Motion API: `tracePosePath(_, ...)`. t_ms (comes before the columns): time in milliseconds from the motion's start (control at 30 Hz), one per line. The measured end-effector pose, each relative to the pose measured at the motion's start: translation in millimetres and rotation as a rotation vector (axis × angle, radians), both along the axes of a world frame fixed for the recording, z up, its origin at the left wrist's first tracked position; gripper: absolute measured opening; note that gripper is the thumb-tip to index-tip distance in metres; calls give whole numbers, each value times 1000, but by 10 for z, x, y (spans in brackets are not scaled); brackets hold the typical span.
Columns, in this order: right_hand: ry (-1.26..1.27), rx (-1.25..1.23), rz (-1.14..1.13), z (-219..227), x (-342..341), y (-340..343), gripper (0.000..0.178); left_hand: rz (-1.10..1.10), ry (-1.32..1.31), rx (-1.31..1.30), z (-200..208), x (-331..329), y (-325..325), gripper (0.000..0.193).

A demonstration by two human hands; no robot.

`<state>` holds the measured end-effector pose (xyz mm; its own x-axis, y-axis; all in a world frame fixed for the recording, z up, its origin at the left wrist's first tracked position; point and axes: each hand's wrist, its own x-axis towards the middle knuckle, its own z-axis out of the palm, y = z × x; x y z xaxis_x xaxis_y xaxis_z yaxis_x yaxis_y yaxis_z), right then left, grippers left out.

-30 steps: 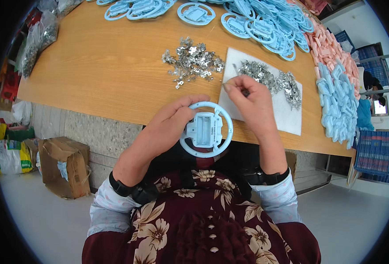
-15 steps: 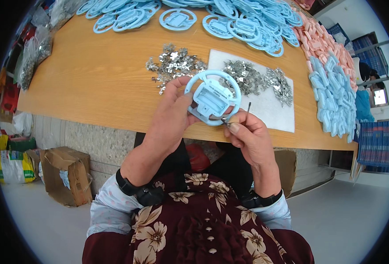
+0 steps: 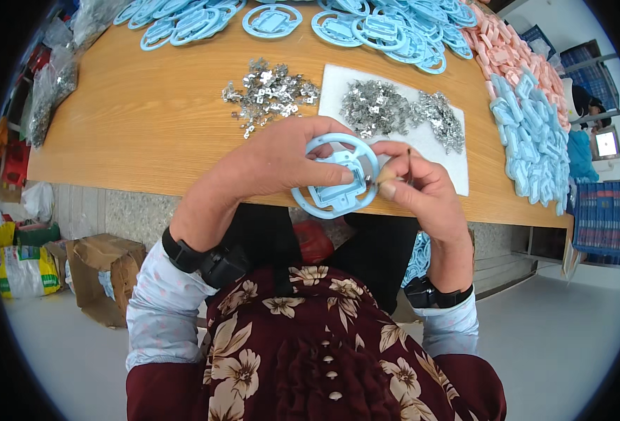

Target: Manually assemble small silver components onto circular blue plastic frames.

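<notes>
A light-blue plastic toy steering wheel is held over the table's near edge by my left hand. That hand's thumb lies across the wheel's middle, by a rectangular recess, and its fingers are behind the rim. My right hand meets the wheel's right side with bent, pinching fingers. A thin dark metal tool sticks up from between those fingers; its lower part is hidden, so its exact kind is unclear. At the fingertips, beside the wheel, something small and shiny shows, too blurred to name.
Small metal clips lie heaped on the wooden table. Two more metal heaps rest on a white foam sheet. Blue wheels pile up at the back; pink parts and blue parts lie right.
The wheel has turned and moved slightly down and right. My left thumb has shifted from its rim onto its middle. My right hand has moved right and up, to the wheel's right side.
</notes>
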<state>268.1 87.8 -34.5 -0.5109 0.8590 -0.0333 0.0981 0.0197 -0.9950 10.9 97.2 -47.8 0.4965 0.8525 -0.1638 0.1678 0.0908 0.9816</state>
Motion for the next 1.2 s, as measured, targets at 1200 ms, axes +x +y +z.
tracePosePath(1200, -747, 696, -19, -94, -213, -193, 33, 459, 94, -2, -396, 308, -78, 37)
